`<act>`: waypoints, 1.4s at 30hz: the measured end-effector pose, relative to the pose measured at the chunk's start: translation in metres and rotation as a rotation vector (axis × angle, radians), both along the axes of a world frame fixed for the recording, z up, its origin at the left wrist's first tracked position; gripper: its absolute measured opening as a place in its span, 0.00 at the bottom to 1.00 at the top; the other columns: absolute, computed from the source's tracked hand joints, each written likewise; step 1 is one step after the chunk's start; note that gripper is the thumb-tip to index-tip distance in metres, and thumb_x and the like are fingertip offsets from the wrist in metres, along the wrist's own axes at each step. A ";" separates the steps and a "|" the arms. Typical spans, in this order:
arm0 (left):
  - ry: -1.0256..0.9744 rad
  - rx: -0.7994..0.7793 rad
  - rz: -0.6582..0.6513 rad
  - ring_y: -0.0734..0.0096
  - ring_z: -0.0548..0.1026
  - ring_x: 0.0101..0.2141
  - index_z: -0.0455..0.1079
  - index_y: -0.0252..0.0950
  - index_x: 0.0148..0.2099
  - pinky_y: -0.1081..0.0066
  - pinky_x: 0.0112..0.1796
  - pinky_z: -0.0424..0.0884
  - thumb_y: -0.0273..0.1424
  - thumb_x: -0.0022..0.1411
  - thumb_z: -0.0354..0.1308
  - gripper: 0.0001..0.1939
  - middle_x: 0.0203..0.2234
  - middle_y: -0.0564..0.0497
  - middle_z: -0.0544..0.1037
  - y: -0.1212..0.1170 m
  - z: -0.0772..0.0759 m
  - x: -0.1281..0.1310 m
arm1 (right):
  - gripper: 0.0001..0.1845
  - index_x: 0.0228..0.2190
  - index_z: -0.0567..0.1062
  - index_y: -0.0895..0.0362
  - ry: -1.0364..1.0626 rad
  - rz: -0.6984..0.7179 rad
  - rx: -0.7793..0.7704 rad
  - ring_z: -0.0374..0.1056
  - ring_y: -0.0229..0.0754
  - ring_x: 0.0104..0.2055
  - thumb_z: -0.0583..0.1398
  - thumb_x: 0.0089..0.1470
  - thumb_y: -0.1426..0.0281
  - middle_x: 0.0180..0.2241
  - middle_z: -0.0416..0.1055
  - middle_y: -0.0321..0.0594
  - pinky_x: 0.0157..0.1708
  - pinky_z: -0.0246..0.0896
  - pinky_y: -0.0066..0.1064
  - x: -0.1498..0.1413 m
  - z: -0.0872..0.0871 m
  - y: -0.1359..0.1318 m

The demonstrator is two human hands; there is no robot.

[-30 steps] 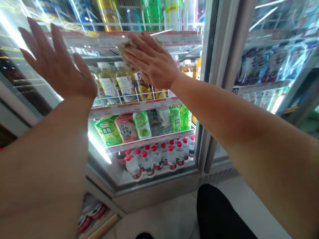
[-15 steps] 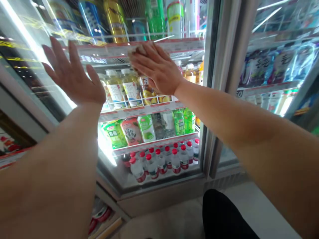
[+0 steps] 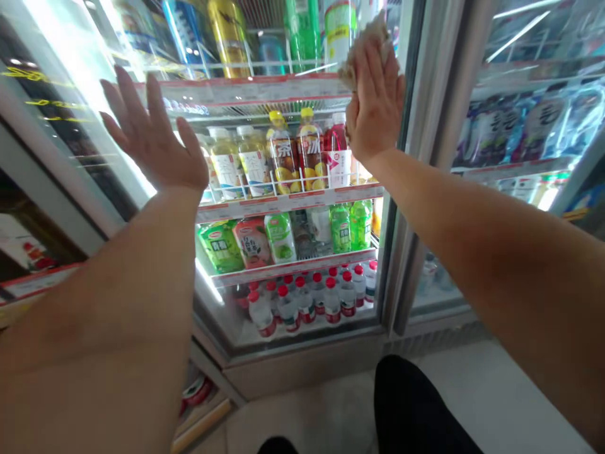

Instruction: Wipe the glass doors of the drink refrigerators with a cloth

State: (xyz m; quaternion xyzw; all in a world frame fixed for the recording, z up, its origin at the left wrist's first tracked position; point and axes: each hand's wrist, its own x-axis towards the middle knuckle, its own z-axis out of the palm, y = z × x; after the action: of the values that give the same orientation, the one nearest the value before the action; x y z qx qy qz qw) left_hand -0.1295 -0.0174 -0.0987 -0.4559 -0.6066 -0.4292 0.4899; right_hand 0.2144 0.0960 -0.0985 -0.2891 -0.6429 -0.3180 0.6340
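At one glass door [image 3: 309, 346], left hand [image 3: 163, 148] wide, one cloth [image 3: 350, 68] in right hand [image 3: 375, 116]

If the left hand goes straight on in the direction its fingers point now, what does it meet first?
Most likely the glass cooler door; depth is unclear, so the left hand may be touching it now.

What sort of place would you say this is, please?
It looks like a shop, perhaps a convenience store: a glass-fronted drinks fridge holds rows of yellow-capped tea bottles and red-capped clear bottles, with label strips along its shelf edges.
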 end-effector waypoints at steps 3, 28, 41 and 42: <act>-0.027 -0.045 -0.024 0.65 0.31 0.72 0.39 0.45 0.76 0.57 0.68 0.25 0.44 0.71 0.38 0.35 0.75 0.60 0.36 -0.006 0.000 0.006 | 0.31 0.67 0.60 0.61 -0.053 -0.002 -0.007 0.42 0.50 0.74 0.43 0.65 0.70 0.70 0.54 0.42 0.73 0.35 0.53 0.003 -0.008 0.001; -0.031 -0.002 -0.140 0.60 0.36 0.73 0.46 0.40 0.75 0.51 0.69 0.29 0.38 0.71 0.46 0.34 0.74 0.51 0.42 -0.018 -0.004 0.023 | 0.33 0.64 0.66 0.50 -0.585 0.261 -0.014 0.36 0.39 0.75 0.45 0.60 0.61 0.67 0.60 0.33 0.74 0.26 0.41 -0.003 -0.022 -0.009; -0.026 -0.001 -0.199 0.57 0.35 0.73 0.46 0.39 0.75 0.49 0.68 0.26 0.41 0.70 0.45 0.35 0.74 0.48 0.42 -0.020 -0.004 0.025 | 0.34 0.67 0.60 0.42 -0.750 0.211 -0.078 0.40 0.46 0.75 0.52 0.61 0.65 0.70 0.55 0.26 0.75 0.30 0.53 -0.034 -0.016 -0.039; -0.028 0.006 -0.225 0.57 0.34 0.73 0.47 0.39 0.75 0.49 0.68 0.25 0.42 0.70 0.45 0.35 0.74 0.49 0.42 -0.021 -0.004 0.025 | 0.34 0.67 0.60 0.42 -0.802 0.213 -0.076 0.41 0.46 0.75 0.53 0.60 0.65 0.69 0.56 0.25 0.75 0.31 0.52 -0.030 -0.012 -0.040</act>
State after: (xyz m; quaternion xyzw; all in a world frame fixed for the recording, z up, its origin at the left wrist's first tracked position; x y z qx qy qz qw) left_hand -0.1041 -0.0381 -0.1024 -0.5136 -0.5570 -0.4896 0.4316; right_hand 0.1841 0.0561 -0.1107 -0.0973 -0.8765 -0.3140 0.3516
